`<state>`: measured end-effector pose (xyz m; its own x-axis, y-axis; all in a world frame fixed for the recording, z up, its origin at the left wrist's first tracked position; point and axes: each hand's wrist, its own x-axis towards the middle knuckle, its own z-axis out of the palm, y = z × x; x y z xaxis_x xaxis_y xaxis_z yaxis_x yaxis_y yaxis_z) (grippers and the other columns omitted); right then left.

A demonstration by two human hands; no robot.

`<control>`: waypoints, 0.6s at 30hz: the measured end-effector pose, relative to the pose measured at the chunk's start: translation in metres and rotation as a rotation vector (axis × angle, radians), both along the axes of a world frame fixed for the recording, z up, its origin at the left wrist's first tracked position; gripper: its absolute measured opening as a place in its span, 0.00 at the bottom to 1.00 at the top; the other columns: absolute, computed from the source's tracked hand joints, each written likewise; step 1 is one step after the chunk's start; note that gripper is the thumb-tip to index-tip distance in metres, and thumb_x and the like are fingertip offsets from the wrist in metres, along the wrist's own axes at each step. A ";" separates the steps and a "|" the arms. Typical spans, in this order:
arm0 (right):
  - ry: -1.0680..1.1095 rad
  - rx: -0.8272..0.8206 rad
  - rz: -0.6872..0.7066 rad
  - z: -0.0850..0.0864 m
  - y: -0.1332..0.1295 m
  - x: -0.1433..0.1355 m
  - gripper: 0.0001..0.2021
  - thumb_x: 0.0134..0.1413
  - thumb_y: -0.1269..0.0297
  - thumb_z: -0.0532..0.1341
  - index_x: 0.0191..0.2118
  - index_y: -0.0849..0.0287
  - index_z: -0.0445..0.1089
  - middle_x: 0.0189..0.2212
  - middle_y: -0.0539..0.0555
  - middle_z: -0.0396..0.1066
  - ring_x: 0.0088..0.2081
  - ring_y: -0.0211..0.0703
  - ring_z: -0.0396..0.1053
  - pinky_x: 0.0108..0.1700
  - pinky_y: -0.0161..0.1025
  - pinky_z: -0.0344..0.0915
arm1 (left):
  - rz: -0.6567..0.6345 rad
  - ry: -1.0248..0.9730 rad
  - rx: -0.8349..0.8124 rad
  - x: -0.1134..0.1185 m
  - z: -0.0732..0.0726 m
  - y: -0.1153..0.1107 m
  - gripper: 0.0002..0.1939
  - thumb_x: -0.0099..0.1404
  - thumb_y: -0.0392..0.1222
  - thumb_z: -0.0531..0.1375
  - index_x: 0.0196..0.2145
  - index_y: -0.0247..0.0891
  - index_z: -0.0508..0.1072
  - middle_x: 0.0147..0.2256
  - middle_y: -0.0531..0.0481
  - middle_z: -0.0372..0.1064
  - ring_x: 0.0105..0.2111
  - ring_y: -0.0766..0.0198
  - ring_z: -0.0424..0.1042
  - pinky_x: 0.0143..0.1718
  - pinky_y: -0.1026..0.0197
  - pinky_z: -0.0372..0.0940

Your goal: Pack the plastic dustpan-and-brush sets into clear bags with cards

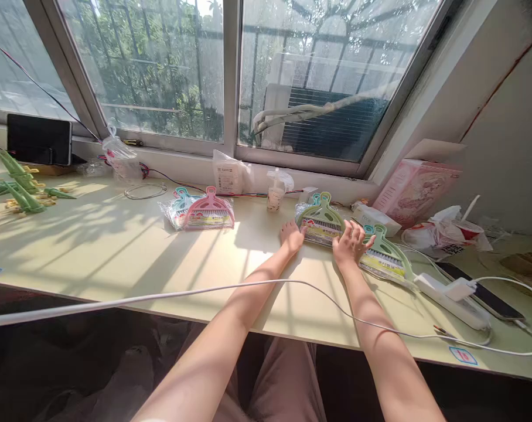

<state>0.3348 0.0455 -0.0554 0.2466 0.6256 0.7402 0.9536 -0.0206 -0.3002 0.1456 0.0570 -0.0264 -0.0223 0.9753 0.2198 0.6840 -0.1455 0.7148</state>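
Left hand: the bare left hand [292, 236] is at the near left edge of the middle pack. I cannot tell if it grips or just touches.
Right hand: the bare right hand [349, 245] has its fingers spread wide. It is at the other end of the middle pack, next to the right pack.
Middle pack: a green plastic dustpan and brush set in clear wrap [322, 224], flat on the pale yellow table [138, 258], between the two hands.
Right pack: another wrapped green dustpan set [382, 262], just beside the right hand.
Left pack: a wrapped pink dustpan set with a blue handle [208, 218], well apart from both hands.
Done so far: all three packs lie flat, and their wrap looks on.
Row so far: two packs sit close together; the pink one sits alone.
Near the right pack: a long white power strip [453, 305] and a black phone [490, 298].
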 end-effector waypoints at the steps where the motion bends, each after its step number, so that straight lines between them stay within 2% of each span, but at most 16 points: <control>1: -0.048 0.028 0.030 -0.001 -0.002 0.001 0.30 0.60 0.70 0.57 0.68 0.59 0.70 0.65 0.71 0.72 0.70 0.68 0.61 0.76 0.89 0.43 | 0.020 0.031 0.004 -0.003 0.001 -0.004 0.33 0.84 0.54 0.61 0.75 0.30 0.71 0.71 0.19 0.70 0.73 0.31 0.69 0.71 0.41 0.65; 4: -0.183 0.063 0.108 -0.001 -0.010 -0.004 0.28 0.61 0.72 0.57 0.66 0.58 0.73 0.62 0.69 0.76 0.68 0.65 0.64 0.78 0.86 0.42 | 0.051 0.054 0.030 -0.012 0.006 -0.019 0.36 0.84 0.56 0.60 0.78 0.29 0.66 0.73 0.19 0.68 0.74 0.33 0.69 0.71 0.40 0.66; 7: -0.323 0.069 0.208 0.001 -0.022 -0.015 0.27 0.68 0.72 0.55 0.69 0.60 0.72 0.62 0.68 0.78 0.68 0.63 0.68 0.80 0.80 0.44 | 0.057 0.000 0.093 -0.019 0.007 -0.033 0.38 0.84 0.55 0.61 0.80 0.30 0.62 0.77 0.22 0.63 0.77 0.35 0.64 0.76 0.39 0.60; 10: -0.471 0.092 0.322 0.003 -0.035 -0.026 0.24 0.75 0.70 0.54 0.70 0.59 0.73 0.65 0.67 0.79 0.69 0.59 0.71 0.83 0.72 0.43 | 0.118 -0.109 0.192 -0.030 0.007 -0.041 0.35 0.84 0.51 0.58 0.81 0.35 0.61 0.79 0.26 0.60 0.80 0.39 0.60 0.79 0.40 0.55; 12: -0.539 0.116 0.381 0.004 -0.046 -0.032 0.23 0.77 0.70 0.55 0.69 0.57 0.75 0.65 0.65 0.80 0.69 0.57 0.73 0.84 0.67 0.43 | 0.193 -0.181 0.279 -0.051 0.007 -0.040 0.31 0.85 0.49 0.55 0.79 0.36 0.63 0.79 0.26 0.60 0.80 0.40 0.59 0.80 0.39 0.53; 13: -0.557 0.123 0.405 0.004 -0.052 -0.035 0.22 0.77 0.71 0.55 0.69 0.56 0.76 0.65 0.63 0.81 0.69 0.56 0.74 0.84 0.66 0.44 | 0.236 -0.201 0.319 -0.068 0.008 -0.038 0.30 0.85 0.48 0.55 0.77 0.35 0.64 0.79 0.26 0.59 0.80 0.38 0.59 0.80 0.37 0.51; 15: -0.571 0.109 0.458 0.005 -0.063 -0.042 0.22 0.76 0.72 0.57 0.67 0.54 0.77 0.64 0.62 0.82 0.67 0.55 0.76 0.84 0.64 0.47 | 0.334 -0.208 0.398 -0.116 0.010 -0.032 0.28 0.83 0.45 0.58 0.74 0.31 0.67 0.80 0.22 0.55 0.81 0.35 0.56 0.81 0.34 0.46; 17: -0.568 0.064 0.526 0.007 -0.073 -0.051 0.21 0.76 0.73 0.57 0.66 0.53 0.78 0.64 0.61 0.82 0.67 0.55 0.77 0.82 0.63 0.52 | 0.468 -0.157 0.432 -0.180 0.012 -0.026 0.27 0.83 0.41 0.57 0.74 0.27 0.66 0.81 0.19 0.52 0.83 0.34 0.50 0.82 0.30 0.38; 18: -0.565 0.037 0.568 0.008 -0.077 -0.056 0.21 0.76 0.74 0.57 0.65 0.52 0.79 0.65 0.61 0.82 0.68 0.55 0.78 0.82 0.62 0.54 | 0.546 -0.122 0.410 -0.213 0.012 -0.023 0.28 0.82 0.40 0.58 0.74 0.26 0.65 0.81 0.18 0.51 0.83 0.33 0.47 0.81 0.28 0.37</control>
